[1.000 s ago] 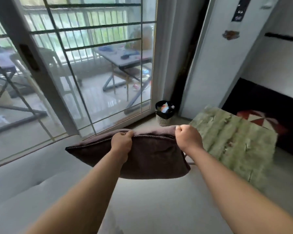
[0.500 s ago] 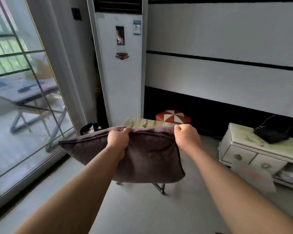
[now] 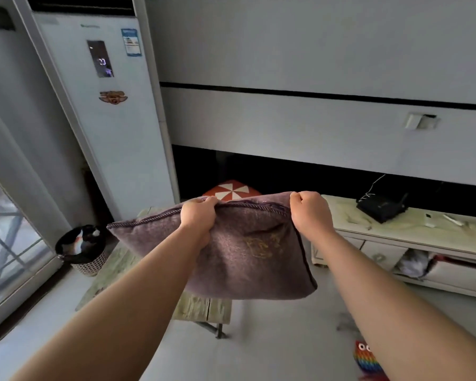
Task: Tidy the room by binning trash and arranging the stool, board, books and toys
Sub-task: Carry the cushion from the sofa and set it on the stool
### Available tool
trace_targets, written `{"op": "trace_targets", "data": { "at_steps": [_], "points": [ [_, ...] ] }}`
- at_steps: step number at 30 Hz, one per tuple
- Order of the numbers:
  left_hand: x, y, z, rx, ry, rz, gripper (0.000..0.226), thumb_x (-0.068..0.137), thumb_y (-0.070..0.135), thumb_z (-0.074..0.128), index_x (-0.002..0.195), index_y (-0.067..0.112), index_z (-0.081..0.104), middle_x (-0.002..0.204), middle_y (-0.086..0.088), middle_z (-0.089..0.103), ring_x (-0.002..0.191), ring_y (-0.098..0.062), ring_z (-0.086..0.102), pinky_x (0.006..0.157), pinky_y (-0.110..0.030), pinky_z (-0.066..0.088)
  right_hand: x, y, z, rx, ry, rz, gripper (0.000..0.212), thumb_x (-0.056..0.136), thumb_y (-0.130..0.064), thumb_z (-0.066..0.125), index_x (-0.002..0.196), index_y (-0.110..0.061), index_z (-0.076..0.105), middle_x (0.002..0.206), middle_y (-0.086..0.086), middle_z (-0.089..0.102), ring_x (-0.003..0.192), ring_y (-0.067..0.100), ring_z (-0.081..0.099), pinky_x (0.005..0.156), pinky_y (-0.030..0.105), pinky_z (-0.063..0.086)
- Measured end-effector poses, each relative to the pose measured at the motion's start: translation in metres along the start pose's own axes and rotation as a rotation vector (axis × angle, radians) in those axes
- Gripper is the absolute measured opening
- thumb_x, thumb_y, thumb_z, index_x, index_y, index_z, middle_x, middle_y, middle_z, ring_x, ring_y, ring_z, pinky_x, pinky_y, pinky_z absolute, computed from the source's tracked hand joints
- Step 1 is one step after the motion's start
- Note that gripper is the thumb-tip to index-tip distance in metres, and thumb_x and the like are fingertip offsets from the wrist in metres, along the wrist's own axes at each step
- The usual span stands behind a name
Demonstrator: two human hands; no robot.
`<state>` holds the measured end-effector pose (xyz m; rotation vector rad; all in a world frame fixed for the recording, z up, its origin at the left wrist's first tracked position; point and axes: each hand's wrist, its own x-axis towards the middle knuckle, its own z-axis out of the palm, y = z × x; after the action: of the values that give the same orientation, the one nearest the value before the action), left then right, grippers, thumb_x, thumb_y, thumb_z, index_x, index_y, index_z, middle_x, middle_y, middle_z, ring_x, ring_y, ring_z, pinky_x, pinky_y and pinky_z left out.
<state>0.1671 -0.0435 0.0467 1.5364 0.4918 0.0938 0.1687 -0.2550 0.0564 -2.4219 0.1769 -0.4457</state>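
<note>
A purple-brown cushion hangs in the air in front of me, held by its corded top edge. My left hand grips that edge near the middle and my right hand grips its right corner. Under and behind the cushion stands a small folding table with a pale green wooden top. A red and white stool sits by the wall behind it. A rainbow owl toy lies on the floor at the lower right, partly hidden by my right arm.
A small bin with trash stands at the left by the glass door. A tall white air conditioner fills the corner. A low cream cabinet with a black router runs along the right wall.
My view has swung right, from the glass door to the wall and cabinet. Both hands keep the same hold on the cushion, carried along with the turn.
</note>
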Motion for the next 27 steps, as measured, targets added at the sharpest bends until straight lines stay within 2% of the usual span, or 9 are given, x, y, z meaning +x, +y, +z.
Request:
{"op": "trace_targets", "data": {
  "at_steps": [6,9,11,15,19,21,23,25,27],
  "points": [
    [0.083,0.012,0.058,0.048,-0.032,0.042,0.015,0.08,0.027,0.058,0.074,0.014,0.062,0.067,-0.01,0.05,0.061,-0.024,0.047,0.059,-0.034,0.041,0.085,0.027,0.022,0.003,-0.004,0.036,0.047,0.098,-0.023,0.037,0.052,-0.013,0.034,0.056,0.003,0.04,0.062,0.026,0.044,0.06,0.031,0.029],
    [0.133,0.024,0.082,0.135,-0.017,0.085,0.015,0.076,0.025,0.056,0.068,0.015,0.049,0.065,-0.009,0.042,0.06,-0.023,0.041,0.057,-0.033,0.035,0.134,0.03,0.037,-0.004,-0.012,0.052,0.047,0.098,-0.023,0.038,0.052,-0.011,0.036,0.055,0.004,0.042,0.055,0.022,0.043,0.049,0.032,0.026],
    [0.165,0.031,0.097,0.183,-0.017,0.09,0.018,0.079,0.023,0.056,0.067,0.014,0.045,0.065,-0.009,0.04,0.06,-0.022,0.038,0.058,-0.033,0.033,0.166,0.032,0.049,-0.01,-0.023,0.075,0.047,0.098,-0.024,0.037,0.053,-0.01,0.036,0.055,0.004,0.043,0.052,0.018,0.042,0.048,0.028,0.026],
    [0.219,0.048,0.127,0.235,-0.035,0.089,0.014,0.086,0.025,0.056,0.076,0.016,0.057,0.069,-0.01,0.047,0.065,-0.024,0.045,0.058,-0.033,0.039,0.222,0.041,0.067,0.014,-0.034,0.063,0.048,0.099,-0.024,0.036,0.053,-0.01,0.036,0.055,0.004,0.042,0.054,0.021,0.043,0.049,0.03,0.026],
    [0.265,0.058,0.157,0.258,-0.027,0.096,0.012,0.086,0.025,0.056,0.077,0.018,0.057,0.07,-0.011,0.047,0.064,-0.022,0.044,0.057,-0.032,0.037,0.273,0.053,0.085,0.025,-0.047,0.062,0.048,0.1,-0.025,0.035,0.054,-0.012,0.036,0.056,0.003,0.042,0.056,0.021,0.044,0.051,0.032,0.028],
    [0.29,0.061,0.172,0.243,-0.017,0.1,0.013,0.082,0.029,0.057,0.075,0.018,0.057,0.069,-0.01,0.049,0.063,-0.022,0.046,0.057,-0.034,0.04,0.304,0.058,0.095,0.026,-0.046,0.06,0.047,0.1,-0.025,0.035,0.055,-0.012,0.038,0.057,0.003,0.044,0.056,0.02,0.045,0.05,0.032,0.029],
    [0.316,0.062,0.187,0.222,-0.006,0.068,0.017,0.071,0.037,0.057,0.073,0.02,0.058,0.069,-0.009,0.053,0.063,-0.022,0.049,0.058,-0.042,0.05,0.336,0.063,0.107,0.023,-0.064,0.043,0.047,0.1,-0.026,0.034,0.055,-0.011,0.04,0.057,0.003,0.045,0.055,0.02,0.045,0.049,0.031,0.028],
    [0.349,0.06,0.203,0.188,0.02,0.04,0.024,0.062,0.042,0.055,0.073,0.022,0.062,0.07,-0.008,0.057,0.062,-0.023,0.053,0.067,-0.05,0.057,0.373,0.068,0.12,0.016,-0.096,0.029,0.047,0.1,-0.026,0.035,0.055,-0.012,0.04,0.057,0.003,0.045,0.055,0.018,0.044,0.049,0.031,0.027],
    [0.379,0.057,0.218,0.158,0.043,0.018,0.029,0.056,0.045,0.057,0.073,0.023,0.063,0.07,-0.009,0.058,0.063,-0.024,0.055,0.071,-0.051,0.057,0.408,0.075,0.133,0.013,-0.132,0.016,0.048,0.1,-0.027,0.034,0.055,-0.012,0.04,0.058,0.002,0.045,0.054,0.016,0.043,0.049,0.03,0.026]
  ]
}}
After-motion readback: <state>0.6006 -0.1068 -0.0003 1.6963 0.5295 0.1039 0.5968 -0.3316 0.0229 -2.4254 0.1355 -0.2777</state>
